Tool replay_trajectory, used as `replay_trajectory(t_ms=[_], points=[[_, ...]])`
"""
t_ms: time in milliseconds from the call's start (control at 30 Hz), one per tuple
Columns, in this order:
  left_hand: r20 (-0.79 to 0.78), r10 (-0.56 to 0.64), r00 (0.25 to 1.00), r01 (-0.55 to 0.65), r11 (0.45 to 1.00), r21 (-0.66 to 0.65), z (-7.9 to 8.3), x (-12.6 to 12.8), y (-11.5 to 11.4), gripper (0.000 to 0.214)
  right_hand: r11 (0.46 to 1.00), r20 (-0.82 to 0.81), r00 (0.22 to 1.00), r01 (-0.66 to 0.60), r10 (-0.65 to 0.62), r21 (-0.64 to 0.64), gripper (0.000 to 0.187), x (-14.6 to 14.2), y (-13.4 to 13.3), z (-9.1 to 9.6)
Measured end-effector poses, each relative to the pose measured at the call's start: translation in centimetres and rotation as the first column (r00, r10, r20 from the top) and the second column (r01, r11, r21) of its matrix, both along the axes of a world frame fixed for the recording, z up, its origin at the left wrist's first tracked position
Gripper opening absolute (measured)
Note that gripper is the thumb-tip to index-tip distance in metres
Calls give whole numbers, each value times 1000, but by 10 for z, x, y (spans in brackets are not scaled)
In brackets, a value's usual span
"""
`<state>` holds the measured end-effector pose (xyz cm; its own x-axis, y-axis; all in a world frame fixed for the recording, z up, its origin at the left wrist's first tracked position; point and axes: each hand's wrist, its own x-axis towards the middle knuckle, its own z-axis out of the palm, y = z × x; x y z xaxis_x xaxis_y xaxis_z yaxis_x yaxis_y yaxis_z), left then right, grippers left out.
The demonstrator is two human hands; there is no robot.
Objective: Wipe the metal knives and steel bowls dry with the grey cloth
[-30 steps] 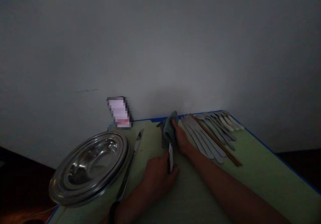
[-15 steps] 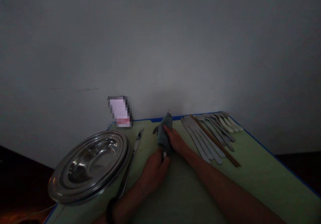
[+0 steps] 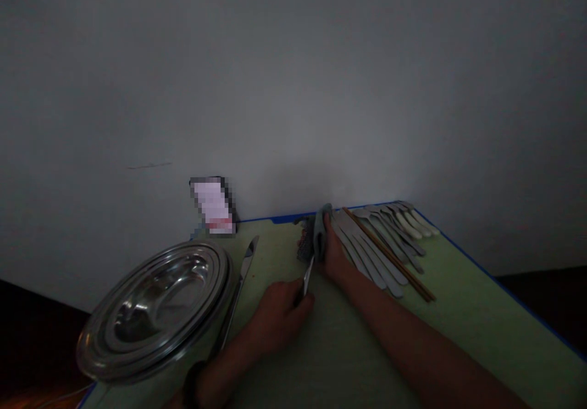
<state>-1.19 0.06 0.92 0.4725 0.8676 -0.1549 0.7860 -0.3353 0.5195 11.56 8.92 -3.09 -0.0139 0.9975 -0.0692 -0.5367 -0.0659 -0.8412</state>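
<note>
My left hand [image 3: 280, 311] is closed around the handle of a metal table knife [image 3: 309, 272], over the middle of the table. The knife's far part disappears into a folded grey-blue cloth [image 3: 320, 238]. My right hand [image 3: 337, 255] grips that cloth around the knife, its fingers partly hidden by the fabric. A second table knife [image 3: 246, 265] lies between my left forearm and the metal plates. Just right of my right hand, several flat-handled knives [image 3: 367, 253] lie side by side.
Stacked shiny metal plates [image 3: 156, 311] stand at the left. Wooden chopsticks [image 3: 389, 255], metal spoons [image 3: 403, 244] and white-handled cutlery [image 3: 415, 222] lie in a row at right. A blurred-out phone [image 3: 213, 206] leans on the wall [image 3: 293, 91]. The green table [image 3: 477, 317] has blue edges.
My right hand and the cloth have shifted right, baring more metal between the cloth and my left hand. The cloth's loose end now hangs open on the left. The view has shifted slightly.
</note>
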Motion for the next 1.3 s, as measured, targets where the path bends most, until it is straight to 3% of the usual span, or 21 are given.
replay_trajectory(t_ms=[133, 233, 300, 400, 533, 633, 700, 833, 1000, 1067, 1167, 1300], points=[[185, 98, 978, -90, 995, -48, -5, -3, 3, 27, 998, 256, 965, 51, -59, 38, 62, -6, -9, 8], [246, 212, 946, -195, 977, -90, -4, -2, 4, 28, 994, 448, 894, -62, 17, 87, 53, -12, -17, 15], [223, 250, 942, -235, 968, -91, -3, -1, 4, 30, 992, 482, 874, -104, 54, 78, 51, -14, -21, 18], [166, 202, 965, -198, 979, -40, -1, -1, 3, 28, 998, 437, 899, -53, 31, 37, 53, -14, -20, 19], [-18, 4, 1000, -3, 1000, 28, 2, -1, -2, 28, 998, 201, 978, 54, -46, -35, 61, -7, -11, 14], [-143, -142, 979, 151, 987, 58, 5, -2, -6, 28, 994, -2, 999, 44, -45, -98, 63, 0, -4, 9], [-175, -179, 968, 192, 979, 64, 6, -3, -7, 26, 995, -67, 997, 22, -29, -101, 60, 2, -2, 7], [-97, -124, 988, 129, 990, 49, 3, -4, -5, 23, 998, -8, 999, 37, -37, -49, 51, -2, -6, 9], [68, 90, 994, -91, 996, 12, -4, -2, 1, 28, 997, 334, 943, -18, -7, 74, 33, -13, -20, 19], [92, 114, 989, -116, 993, 18, -5, -1, 2, 29, 996, 377, 926, -49, 17, 75, 31, -15, -23, 22], [48, 54, 997, -57, 997, 59, -5, -1, 2, 27, 1000, 291, 957, 0, -9, 31, 33, -14, -19, 21], [-109, -143, 984, 152, 984, 87, 1, -3, -4, 24, 993, -35, 999, -5, 1, -119, 46, -5, -9, 14]])
